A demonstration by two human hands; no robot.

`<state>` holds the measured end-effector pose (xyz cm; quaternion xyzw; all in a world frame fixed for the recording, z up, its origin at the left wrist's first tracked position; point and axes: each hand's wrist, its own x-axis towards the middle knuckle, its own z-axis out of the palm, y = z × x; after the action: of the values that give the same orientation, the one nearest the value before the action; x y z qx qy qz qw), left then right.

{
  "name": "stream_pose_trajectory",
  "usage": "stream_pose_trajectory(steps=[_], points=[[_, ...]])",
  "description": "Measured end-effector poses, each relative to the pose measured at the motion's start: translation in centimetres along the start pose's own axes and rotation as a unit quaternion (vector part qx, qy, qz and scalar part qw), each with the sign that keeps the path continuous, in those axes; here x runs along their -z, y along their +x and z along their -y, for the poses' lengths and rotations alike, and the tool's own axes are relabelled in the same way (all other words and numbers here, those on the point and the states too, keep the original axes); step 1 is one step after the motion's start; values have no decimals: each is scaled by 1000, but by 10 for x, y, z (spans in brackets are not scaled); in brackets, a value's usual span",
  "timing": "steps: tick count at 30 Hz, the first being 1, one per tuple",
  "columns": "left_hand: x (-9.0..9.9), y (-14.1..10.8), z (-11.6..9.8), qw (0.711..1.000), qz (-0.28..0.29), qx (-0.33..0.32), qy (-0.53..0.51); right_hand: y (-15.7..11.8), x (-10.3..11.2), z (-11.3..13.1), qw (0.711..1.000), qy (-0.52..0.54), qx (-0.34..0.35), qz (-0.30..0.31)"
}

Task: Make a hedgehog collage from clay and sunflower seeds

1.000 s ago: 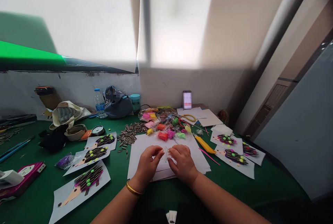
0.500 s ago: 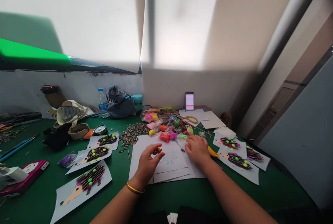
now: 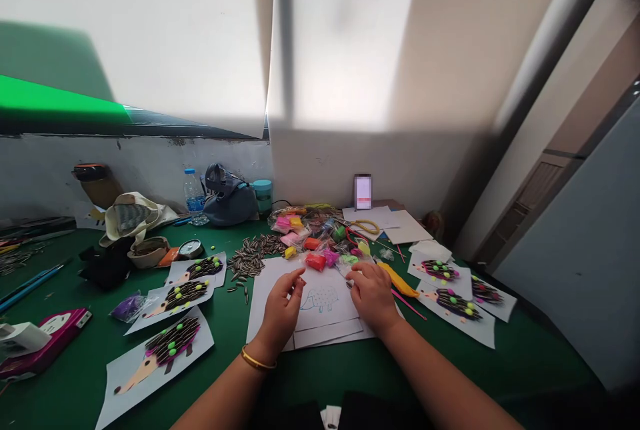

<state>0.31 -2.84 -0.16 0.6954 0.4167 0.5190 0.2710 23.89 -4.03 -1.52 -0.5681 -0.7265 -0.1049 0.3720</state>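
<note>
My left hand [image 3: 283,303], with a gold bangle at the wrist, is held over the left side of a white sheet [image 3: 325,317]. Its thumb and fingers are pinched together; whatever is between them is too small to name. On the sheet is a hedgehog outline [image 3: 321,298] drawn in blue. My right hand [image 3: 373,293] rests at the sheet's right edge, fingers curled down with the tips partly hidden. A dark seed [image 3: 349,285] lies by those fingertips. Just beyond are bagged lumps of coloured clay, among them a red one [image 3: 315,261].
A pile of striped sunflower seeds [image 3: 250,257] lies left of the paper. Finished hedgehog pictures [image 3: 160,357] lie on both sides. Behind are scissors [image 3: 367,225], a phone [image 3: 363,191], a water bottle [image 3: 194,198] and a grey bag [image 3: 227,200]. A yellow tool [image 3: 400,280] lies right.
My right hand has drawn slightly left and down toward the seed, uncovering more of the yellow tool. The left fingers have closed and turned upward, showing more of the drawing.
</note>
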Motion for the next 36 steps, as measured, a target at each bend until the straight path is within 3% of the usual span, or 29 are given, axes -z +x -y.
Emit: stream_pose_trajectory(steps=[7,12,19,25,31,36], points=[[1,1,2,996,21,60,-55,-5,-2,-12,998,-37,-22,39],[0,2,0,1000,-9,23,-20,-5,2,-4,999,-23,-17,27],[3,0,0,998,47,42,-24,-6,1,7,999,9,37,18],[0,1,1,1000,7,-14,14,-5,4,11,998,19,64,-8],[-4,-4,-4,998,57,-30,28,-3,6,41,991,59,113,-29],[-6,-5,-7,996,52,-65,41,-6,3,67,985,115,125,-23]])
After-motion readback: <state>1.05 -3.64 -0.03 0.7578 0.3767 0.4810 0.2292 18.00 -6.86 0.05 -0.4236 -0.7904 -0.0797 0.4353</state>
